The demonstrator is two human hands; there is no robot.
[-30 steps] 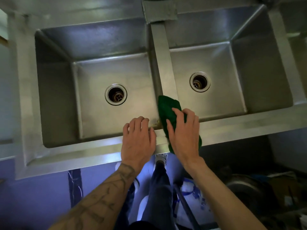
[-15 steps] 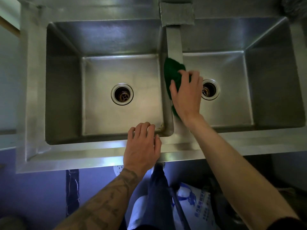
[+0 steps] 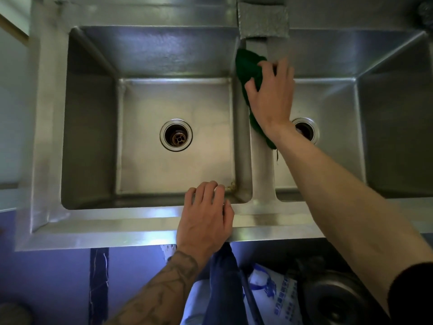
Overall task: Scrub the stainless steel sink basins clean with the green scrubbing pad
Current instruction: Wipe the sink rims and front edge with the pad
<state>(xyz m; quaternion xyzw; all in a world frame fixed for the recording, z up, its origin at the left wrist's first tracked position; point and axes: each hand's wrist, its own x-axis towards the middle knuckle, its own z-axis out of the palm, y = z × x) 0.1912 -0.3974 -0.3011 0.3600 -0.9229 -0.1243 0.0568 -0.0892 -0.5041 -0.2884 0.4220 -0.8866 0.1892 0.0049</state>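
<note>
dark green pad (image 3: 248, 66), crumpled, draped over the far end of the divider (image 3: 262, 165) between two steel basins, pressed under the right hand (image 3: 271, 97), left basin (image 3: 150, 102) dull, brownish grime in its near right corner, right basin (image 3: 332, 102) streaked

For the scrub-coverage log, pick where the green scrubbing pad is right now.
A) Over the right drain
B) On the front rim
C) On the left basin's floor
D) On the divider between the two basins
D: the right hand presses the green scrubbing pad onto the divider, towards its far end.
</note>
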